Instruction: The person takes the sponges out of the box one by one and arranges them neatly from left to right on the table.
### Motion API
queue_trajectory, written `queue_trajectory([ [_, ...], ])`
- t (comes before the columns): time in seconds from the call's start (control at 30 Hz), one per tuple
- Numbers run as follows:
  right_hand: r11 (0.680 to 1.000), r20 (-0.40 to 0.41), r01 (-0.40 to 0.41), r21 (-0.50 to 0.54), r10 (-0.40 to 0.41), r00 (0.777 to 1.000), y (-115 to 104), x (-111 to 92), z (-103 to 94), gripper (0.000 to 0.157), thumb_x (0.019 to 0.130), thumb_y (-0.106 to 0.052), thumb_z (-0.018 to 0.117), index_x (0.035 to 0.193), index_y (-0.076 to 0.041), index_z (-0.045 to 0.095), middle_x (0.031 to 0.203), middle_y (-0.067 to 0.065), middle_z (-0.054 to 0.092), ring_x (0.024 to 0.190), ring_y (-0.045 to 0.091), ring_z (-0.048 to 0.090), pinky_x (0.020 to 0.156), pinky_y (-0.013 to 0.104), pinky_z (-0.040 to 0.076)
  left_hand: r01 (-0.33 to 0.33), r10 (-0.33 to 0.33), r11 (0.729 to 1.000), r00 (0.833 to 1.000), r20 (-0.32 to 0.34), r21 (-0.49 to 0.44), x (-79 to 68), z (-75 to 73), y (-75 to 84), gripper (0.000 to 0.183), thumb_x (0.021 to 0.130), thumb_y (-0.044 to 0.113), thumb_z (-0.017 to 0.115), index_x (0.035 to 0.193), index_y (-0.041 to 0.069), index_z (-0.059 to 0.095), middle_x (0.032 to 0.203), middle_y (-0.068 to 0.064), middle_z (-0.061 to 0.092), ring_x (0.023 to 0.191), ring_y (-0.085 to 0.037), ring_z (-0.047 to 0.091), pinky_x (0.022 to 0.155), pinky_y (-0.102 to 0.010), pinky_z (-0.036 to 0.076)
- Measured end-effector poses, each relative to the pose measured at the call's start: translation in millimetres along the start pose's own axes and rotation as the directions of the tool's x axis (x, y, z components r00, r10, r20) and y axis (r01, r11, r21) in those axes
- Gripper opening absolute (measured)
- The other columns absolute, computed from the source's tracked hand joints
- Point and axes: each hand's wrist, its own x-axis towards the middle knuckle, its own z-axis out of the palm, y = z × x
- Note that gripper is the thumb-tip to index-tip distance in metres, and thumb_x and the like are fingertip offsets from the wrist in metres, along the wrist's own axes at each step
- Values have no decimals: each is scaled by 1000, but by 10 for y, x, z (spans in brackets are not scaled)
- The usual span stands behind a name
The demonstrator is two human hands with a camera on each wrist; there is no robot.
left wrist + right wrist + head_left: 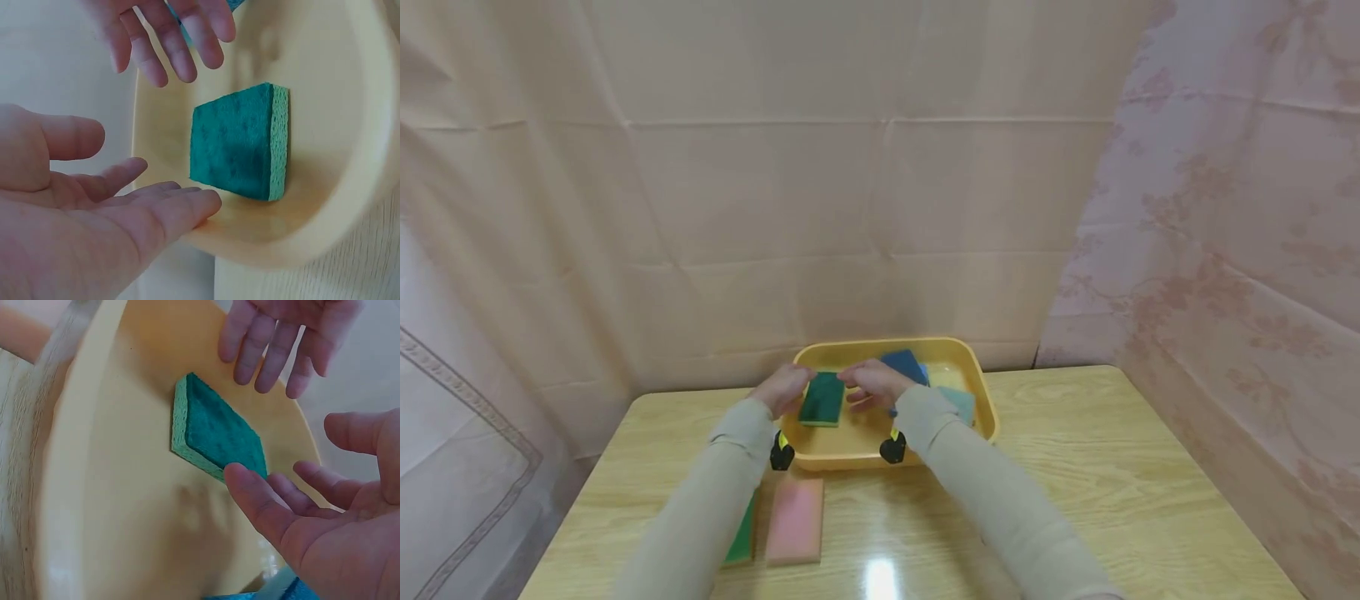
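A sponge point(823, 398) with a dark green scouring face and a pale green side lies flat, scouring face up, in the left part of a yellow plastic tub point(842, 462). My left hand point(785, 388) hovers at the tub's left side, its fingers extended toward the sponge. On the sponge's other side is my right hand point(874, 382), over the tub with fingers loosely spread. Both wrist views show bare palms, with nothing gripped. In the right wrist view, fingertips point(240, 478) of the right hand overlap the sponge's edge point(197, 462).
Inside the tub's right half are a dark blue sponge point(904, 365) and a light teal piece point(961, 403), partly hidden by the right arm. On the wooden table point(1075, 467) before the tub lie a pink sponge point(795, 521) and a green one point(742, 537). A curtain point(850, 208) hangs behind.
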Motion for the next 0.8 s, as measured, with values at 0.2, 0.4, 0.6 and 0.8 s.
queue_trajectory([
  [0.2,997,-15,-31,66,32,999,55,23,29,47,105,-14,53,144,9,44,149,27,42,108,36,58,101,51,50,1,-8,991,999,-52,-136,93,54,-22,62,109,21,32,156,-10,7,165,-24,6,150,-43,8,121,-54,18],
  [0.4,997,-38,-41,71,43,998,132,42,55,46,103,-10,52,143,11,42,145,29,45,100,34,58,97,53,52,39,-48,979,998,-41,-199,71,95,-32,71,110,39,22,158,-1,-12,166,-24,-4,149,-49,6,120,-56,21],
  [0.6,994,-57,-62,86,67,996,167,14,84,46,101,-6,51,143,11,43,144,29,47,114,42,58,94,50,54,112,-112,981,994,8,-158,36,128,-50,73,108,51,13,158,-1,3,154,-30,23,137,-47,32,117,-59,26],
  [0.8,993,-63,-85,88,90,994,213,6,66,42,101,-4,49,140,11,45,139,28,50,115,42,59,93,50,55,131,-137,976,990,-22,-171,69,188,-75,73,109,51,17,159,-2,5,163,-28,10,146,-50,20,117,-64,19],
])
